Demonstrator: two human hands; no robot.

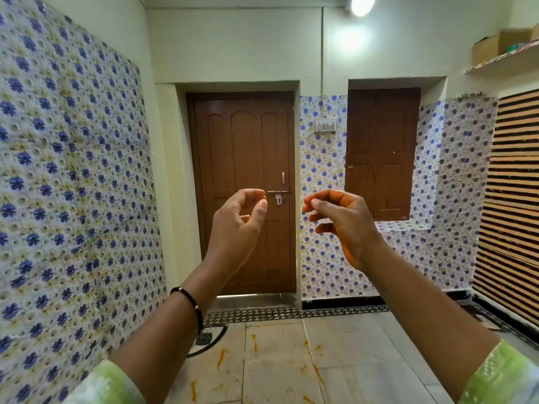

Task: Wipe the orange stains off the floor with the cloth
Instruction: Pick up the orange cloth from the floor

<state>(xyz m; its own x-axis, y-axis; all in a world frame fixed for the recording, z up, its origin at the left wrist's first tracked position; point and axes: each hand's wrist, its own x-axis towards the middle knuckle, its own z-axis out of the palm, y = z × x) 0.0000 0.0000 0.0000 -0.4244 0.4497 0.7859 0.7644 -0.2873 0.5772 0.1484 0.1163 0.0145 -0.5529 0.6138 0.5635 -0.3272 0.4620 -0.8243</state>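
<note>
floor (364, 342): pale stone tiles across the near bottom of the scene, patterned border strip along the far edge below the door (243, 193).
door: brown panelled wood, far centre, latch at mid height, closed.
orange stains (222, 358): several streaks and spots scattered over the near tiles, some along the grout lines, from left of centre to right of centre.
left hand (239, 220): raised in front of the door, fingers loosely curled, thumb near the forefinger, holding nothing.
right hand (341, 223): raised just beside it, apart from it, fingers loosely curled the same way, holding nothing; orange tint on the palm edge.
cloth: not in view; its place cannot be told.
step in hand, as judged: fetch the cloth before anything else. advice: look down and around for it, grip it bunched in one hand, crouch close to the stains, rub along each streak with firm strokes, work the grout lines last since colour is likely to lodge there.
</note>
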